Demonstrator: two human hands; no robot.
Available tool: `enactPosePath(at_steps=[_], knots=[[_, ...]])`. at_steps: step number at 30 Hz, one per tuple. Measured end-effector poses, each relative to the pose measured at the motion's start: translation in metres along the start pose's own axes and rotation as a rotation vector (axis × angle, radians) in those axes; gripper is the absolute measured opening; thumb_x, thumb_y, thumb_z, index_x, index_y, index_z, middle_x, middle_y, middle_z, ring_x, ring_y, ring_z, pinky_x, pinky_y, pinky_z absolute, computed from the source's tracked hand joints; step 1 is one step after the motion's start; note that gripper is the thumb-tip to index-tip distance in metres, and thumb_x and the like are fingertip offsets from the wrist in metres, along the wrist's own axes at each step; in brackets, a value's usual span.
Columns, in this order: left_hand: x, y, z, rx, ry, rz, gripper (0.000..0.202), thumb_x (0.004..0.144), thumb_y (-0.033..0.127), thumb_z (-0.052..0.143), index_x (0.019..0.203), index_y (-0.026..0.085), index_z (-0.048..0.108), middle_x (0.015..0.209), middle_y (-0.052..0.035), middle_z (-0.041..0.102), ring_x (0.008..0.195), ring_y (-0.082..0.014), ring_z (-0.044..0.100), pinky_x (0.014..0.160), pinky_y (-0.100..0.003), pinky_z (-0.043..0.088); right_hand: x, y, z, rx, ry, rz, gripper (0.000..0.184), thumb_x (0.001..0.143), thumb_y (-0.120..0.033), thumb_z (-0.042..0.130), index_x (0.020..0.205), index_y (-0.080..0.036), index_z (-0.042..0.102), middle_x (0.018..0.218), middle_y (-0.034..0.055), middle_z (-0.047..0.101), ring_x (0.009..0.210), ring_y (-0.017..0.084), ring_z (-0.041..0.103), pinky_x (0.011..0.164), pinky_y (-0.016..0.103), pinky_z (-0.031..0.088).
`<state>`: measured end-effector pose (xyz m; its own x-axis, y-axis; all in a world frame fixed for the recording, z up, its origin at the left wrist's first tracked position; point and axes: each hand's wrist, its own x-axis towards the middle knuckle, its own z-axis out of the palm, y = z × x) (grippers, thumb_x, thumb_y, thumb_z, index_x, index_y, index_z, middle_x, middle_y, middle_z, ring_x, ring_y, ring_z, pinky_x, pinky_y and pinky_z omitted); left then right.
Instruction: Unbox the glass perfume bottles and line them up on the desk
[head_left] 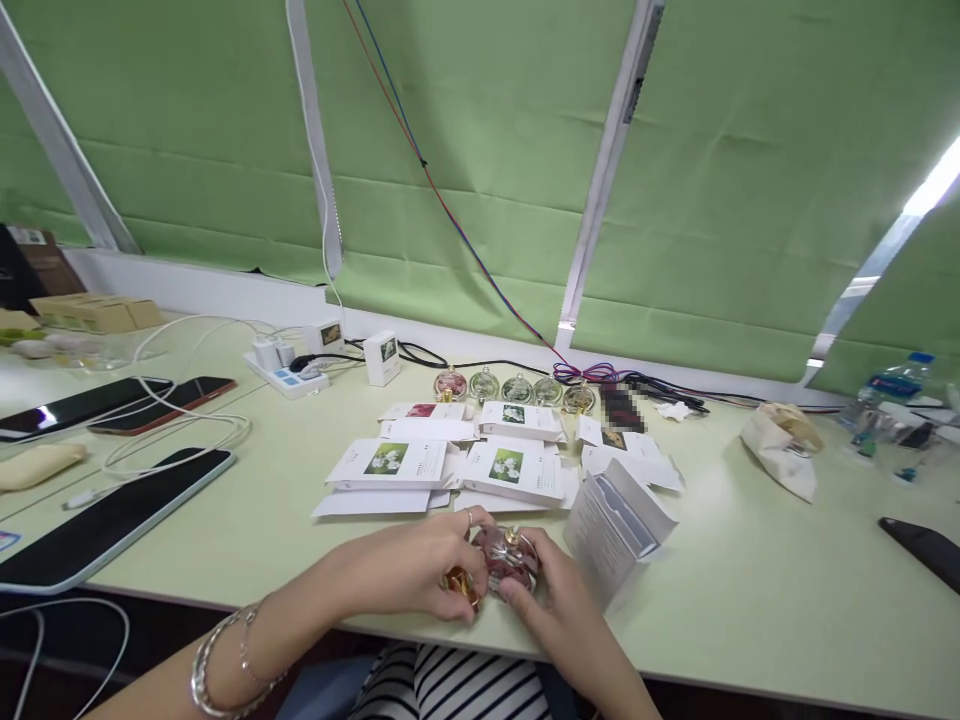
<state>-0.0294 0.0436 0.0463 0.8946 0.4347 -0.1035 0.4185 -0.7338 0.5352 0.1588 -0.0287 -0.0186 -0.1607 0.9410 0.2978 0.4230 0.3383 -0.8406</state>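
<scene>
My right hand (559, 600) is wrapped round the right side of a round glass bottle (508, 562) with dark pink contents and a gold neck, near the table's front edge. Pinched in my left hand (442, 560) is a shiny gold cap (460, 585), just left of the bottle. The left fingertips reach the bottle's side; whether they press on it I cannot tell. An open white carton (611, 530) stands just beyond my right hand, its flap raised. Behind my hands lie white flower-picture boxes, among them a front left box (390, 462) and a front middle box (510, 470).
Several round bottles (517, 390) line the back, beside tangled cables (637, 385). Two small white boxes stand near a power strip (285, 375). Phones and a tablet-like device (112, 520) with white cords lie left. A cloth pouch (780, 450) and a water bottle (896, 385) are right.
</scene>
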Motion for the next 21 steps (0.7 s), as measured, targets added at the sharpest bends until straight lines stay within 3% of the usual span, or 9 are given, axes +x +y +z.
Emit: enactPosePath(at_steps=[5,11,15,21], knots=[[-0.013,-0.007,-0.019,0.022,0.110,-0.071,0.011,0.074,0.026,0.064,0.085,0.027,0.066,0.123,-0.0017,0.049,0.096,-0.0167,0.058,0.075,-0.022,0.045,0.002,0.002,-0.003,0.009,0.018,0.010,0.028,0.082,-0.019,0.050,0.110,-0.018,0.048,0.105,0.0061,0.061,0.096,0.018,0.056,0.084,0.029,0.043],[-0.002,0.007,-0.045,0.055,0.219,-0.013,0.014,0.081,0.032,0.056,0.090,0.025,0.064,0.090,-0.0007,0.064,0.078,-0.0128,0.060,0.068,-0.020,0.045,0.004,0.001,-0.005,0.043,-0.001,-0.001,0.027,0.080,-0.016,0.052,0.107,-0.020,0.050,0.105,0.0048,0.060,0.095,0.017,0.056,0.083,0.029,0.043],[0.013,0.018,-0.046,0.066,0.197,0.037,0.015,0.081,0.030,0.057,0.093,0.026,0.065,0.087,0.0005,0.066,0.078,-0.0130,0.061,0.066,-0.019,0.045,0.004,-0.001,-0.005,0.043,-0.004,0.011,0.029,0.080,-0.016,0.053,0.108,-0.020,0.050,0.106,0.0040,0.059,0.096,0.017,0.055,0.084,0.029,0.042],[0.018,0.015,-0.040,0.041,0.214,0.043,0.015,0.081,0.031,0.058,0.093,0.026,0.065,0.087,0.0009,0.067,0.077,-0.0121,0.061,0.067,-0.019,0.045,0.005,-0.001,-0.006,0.016,0.001,0.018,0.027,0.079,-0.016,0.054,0.105,-0.020,0.051,0.103,0.0029,0.059,0.093,0.016,0.054,0.081,0.028,0.042]])
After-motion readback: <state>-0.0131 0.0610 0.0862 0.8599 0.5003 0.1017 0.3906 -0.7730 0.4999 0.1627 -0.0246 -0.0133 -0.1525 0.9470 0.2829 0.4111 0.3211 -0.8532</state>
